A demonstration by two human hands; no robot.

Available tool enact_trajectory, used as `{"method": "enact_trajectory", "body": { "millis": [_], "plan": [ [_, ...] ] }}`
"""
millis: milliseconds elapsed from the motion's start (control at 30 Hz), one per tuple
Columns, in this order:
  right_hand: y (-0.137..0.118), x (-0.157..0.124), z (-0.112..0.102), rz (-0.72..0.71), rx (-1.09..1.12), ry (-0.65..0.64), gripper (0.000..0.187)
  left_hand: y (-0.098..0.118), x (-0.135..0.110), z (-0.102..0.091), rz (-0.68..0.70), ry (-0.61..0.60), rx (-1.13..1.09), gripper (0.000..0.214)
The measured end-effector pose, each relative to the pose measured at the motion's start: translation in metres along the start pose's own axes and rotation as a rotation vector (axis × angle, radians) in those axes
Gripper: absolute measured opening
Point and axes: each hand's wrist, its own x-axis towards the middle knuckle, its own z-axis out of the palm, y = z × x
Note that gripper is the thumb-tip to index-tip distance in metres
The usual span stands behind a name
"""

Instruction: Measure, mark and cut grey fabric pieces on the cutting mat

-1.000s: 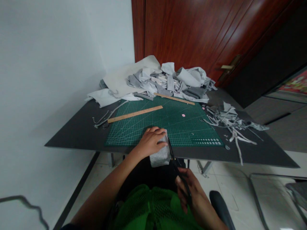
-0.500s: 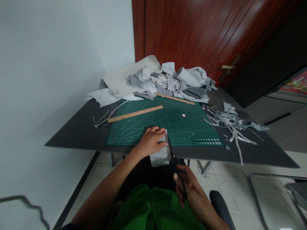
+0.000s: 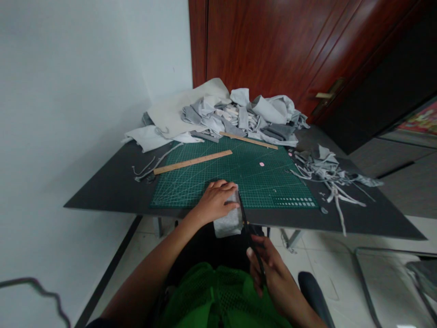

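Observation:
My left hand [image 3: 218,201] lies flat with its fingers stretched out on a light grey piece of fabric [image 3: 228,224], pressing it against the green cutting mat [image 3: 273,180]. The lower end of the fabric hangs past the table's front edge. My right hand [image 3: 268,266] is closed round the handles of black scissors [image 3: 244,218]. Their blades point away from me and run along the fabric's right edge, close to my left fingertips. Whether the blades are apart is hard to make out.
Two wooden rulers, a left one [image 3: 193,162] and a far one [image 3: 249,140], lie on the mat. Behind them is a heap of grey and white fabric [image 3: 239,116]. Cut scraps [image 3: 324,166] lie on the right of the dark table [image 3: 109,191]. Thin strips [image 3: 159,161] lie at left.

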Motion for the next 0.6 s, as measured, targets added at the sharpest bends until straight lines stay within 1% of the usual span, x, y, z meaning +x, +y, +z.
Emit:
{"method": "enact_trajectory", "body": {
  "millis": [200, 367, 500, 600],
  "plan": [
    [0.0002, -0.0011, -0.0005, -0.024, -0.02, -0.008, 0.057, 0.0008, 0.0, -0.0015, -0.01, -0.012, 0.0, 0.045],
    [-0.0044, -0.0025, 0.002, -0.028, -0.016, 0.012, 0.061, 0.0011, 0.0002, -0.0025, -0.009, -0.019, -0.019, 0.047],
    [-0.0049, -0.0024, 0.003, 0.01, 0.025, 0.031, 0.062, 0.0002, 0.0006, -0.0018, -0.016, -0.018, -0.026, 0.046],
    [-0.0046, -0.0008, -0.0002, 0.053, 0.08, 0.05, 0.063, -0.0002, 0.0011, -0.0008, -0.029, -0.019, -0.037, 0.042]
  ]
}}
